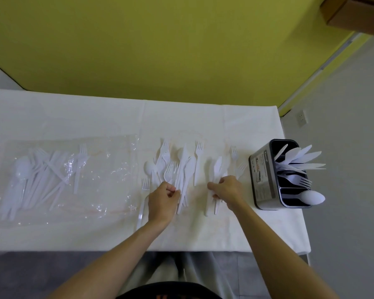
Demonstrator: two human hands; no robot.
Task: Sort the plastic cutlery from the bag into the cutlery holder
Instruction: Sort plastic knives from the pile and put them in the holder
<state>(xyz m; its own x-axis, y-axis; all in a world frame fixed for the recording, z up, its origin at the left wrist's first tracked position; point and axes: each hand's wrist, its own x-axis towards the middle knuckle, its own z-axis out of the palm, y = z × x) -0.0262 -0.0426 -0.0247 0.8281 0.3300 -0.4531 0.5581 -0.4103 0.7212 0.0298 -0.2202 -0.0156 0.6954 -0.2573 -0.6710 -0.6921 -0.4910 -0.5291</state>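
Well left of the left hand [163, 196] lay the clear bag [108, 169], cutlery inside. That hand and the right hand [227, 188] each pinched handles among the loose cutlery [188, 165] on the worktop [203, 229]. Just right of the right hand stood the part-filled cutlery holder [266, 182].

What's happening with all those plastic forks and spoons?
A person is sorting plastic cutlery. The right hand grips pieces of the loose cutlery spread on the table, and the left hand works at it with curled fingers. The holder already has knives, forks and a spoon in separate sections. More waits in the clear bag.
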